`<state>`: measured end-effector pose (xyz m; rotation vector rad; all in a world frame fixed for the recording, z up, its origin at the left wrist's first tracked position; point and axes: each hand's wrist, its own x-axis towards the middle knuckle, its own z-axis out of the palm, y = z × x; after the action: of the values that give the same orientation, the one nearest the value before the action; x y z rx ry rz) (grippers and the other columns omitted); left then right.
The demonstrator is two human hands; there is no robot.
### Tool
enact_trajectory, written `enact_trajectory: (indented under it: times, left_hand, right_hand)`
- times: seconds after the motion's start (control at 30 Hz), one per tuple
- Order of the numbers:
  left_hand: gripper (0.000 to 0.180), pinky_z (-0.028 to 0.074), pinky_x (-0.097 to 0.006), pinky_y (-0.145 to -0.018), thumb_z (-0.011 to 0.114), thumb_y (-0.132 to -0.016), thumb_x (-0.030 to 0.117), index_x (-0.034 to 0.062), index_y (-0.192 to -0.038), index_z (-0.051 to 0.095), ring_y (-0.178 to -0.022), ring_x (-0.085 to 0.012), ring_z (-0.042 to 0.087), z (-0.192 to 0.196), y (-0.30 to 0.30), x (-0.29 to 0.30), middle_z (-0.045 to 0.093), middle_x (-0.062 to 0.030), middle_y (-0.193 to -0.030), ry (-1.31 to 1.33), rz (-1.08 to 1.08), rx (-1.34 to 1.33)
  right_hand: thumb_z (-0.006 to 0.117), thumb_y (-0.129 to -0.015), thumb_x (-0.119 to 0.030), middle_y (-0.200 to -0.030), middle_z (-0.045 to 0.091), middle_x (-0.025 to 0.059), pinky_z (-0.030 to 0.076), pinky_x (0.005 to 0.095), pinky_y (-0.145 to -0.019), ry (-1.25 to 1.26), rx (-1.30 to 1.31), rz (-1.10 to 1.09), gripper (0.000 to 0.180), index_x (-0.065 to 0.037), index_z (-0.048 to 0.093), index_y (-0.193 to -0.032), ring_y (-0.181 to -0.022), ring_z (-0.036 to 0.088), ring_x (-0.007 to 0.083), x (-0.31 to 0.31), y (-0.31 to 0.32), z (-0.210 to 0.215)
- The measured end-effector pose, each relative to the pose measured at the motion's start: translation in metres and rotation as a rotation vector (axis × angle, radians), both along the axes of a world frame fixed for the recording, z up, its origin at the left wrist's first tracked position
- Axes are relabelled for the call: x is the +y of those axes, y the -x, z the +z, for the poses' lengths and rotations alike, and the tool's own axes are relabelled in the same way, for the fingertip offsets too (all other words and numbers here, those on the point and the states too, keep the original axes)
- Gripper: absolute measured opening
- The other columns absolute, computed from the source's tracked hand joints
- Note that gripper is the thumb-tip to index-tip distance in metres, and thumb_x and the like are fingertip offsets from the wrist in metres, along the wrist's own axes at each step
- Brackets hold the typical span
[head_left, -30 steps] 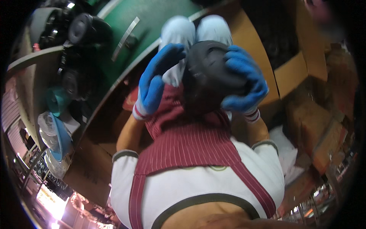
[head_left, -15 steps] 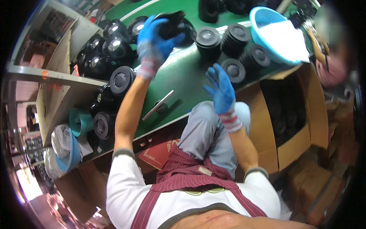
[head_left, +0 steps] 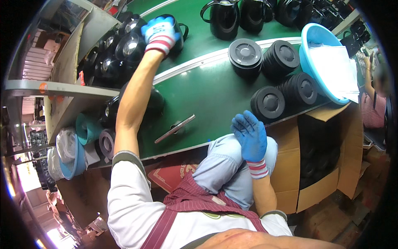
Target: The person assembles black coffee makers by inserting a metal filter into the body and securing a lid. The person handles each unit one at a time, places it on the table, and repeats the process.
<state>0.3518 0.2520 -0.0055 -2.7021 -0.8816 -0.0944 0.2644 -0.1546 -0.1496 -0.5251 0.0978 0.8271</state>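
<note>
My left hand (head_left: pixel 161 32), in a blue-coated glove with a striped cuff, reaches to the far left of the bench. Its fingers curl over the top of a glossy black jug (head_left: pixel 178 41), whose handle sticks out to the right. More black jugs (head_left: pixel 128 47) crowd together just left of that hand. My right hand (head_left: pixel 251 136), gloved the same way, hovers over my knee at the bench's front edge, fingers stretched and holding nothing. Beyond it stand stacks of round black lids (head_left: pixel 268 103). Between my arms a metal bar (head_left: pixel 176 128) is mounted on the green bench.
A light blue basin (head_left: pixel 306 50) with white sheets stands at the right. Below it is an open cardboard box (head_left: pixel 319 195) holding dark things. More black jugs (head_left: pixel 225 18) stand on the far green surface. A metal rail (head_left: pixel 62 88) crosses at left. Another person (head_left: pixel 373 108) sits at far right.
My left hand has moved slightly left and its spread fingers have closed over the jug. My right hand has lowered a little. The view has shifted, showing more jugs at the back.
</note>
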Motion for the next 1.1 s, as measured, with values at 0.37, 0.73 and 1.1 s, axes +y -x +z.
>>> enact_trajectory:
  times: [0.37,0.73,1.1]
  left_hand:
    - [0.039,0.056,-0.043,-0.088,0.085,-0.074,0.012,0.0144,-0.111,0.074,-0.100,-0.0341,0.068,0.009,0.108,-0.029,0.072,-0.0101,-0.104,0.164,-0.553,-0.376]
    - [0.041,0.058,-0.038,-0.081,0.082,-0.079,0.006,0.0092,-0.119,0.073,-0.094,-0.0293,0.071,0.069,0.259,-0.201,0.072,-0.0109,-0.110,0.550,-1.006,-0.725]
    - [0.076,0.040,-0.046,-0.119,0.078,-0.087,0.031,0.0061,-0.152,0.046,-0.140,-0.0288,0.050,-0.114,0.360,-0.201,0.052,-0.0137,-0.152,1.578,-0.471,-0.483]
  right_hand:
    - [0.066,-0.098,-0.011,-0.137,0.063,0.0195,0.046,0.0372,-0.111,0.459,-1.055,-0.151,0.046,0.006,0.056,-0.141,-0.125,0.063,0.0274,0.034,0.002,0.076]
    - [0.091,-0.066,-0.013,-0.134,0.063,0.0170,0.051,0.0479,-0.103,0.565,-2.087,-0.252,0.057,-0.010,0.064,-0.116,-0.126,0.060,0.0396,0.006,0.025,0.149]
    - [0.094,-0.071,-0.004,-0.151,0.052,0.0231,0.049,0.0425,-0.110,0.321,-1.125,-0.201,0.055,-0.007,0.062,-0.117,-0.137,0.054,0.0324,-0.046,0.117,0.123]
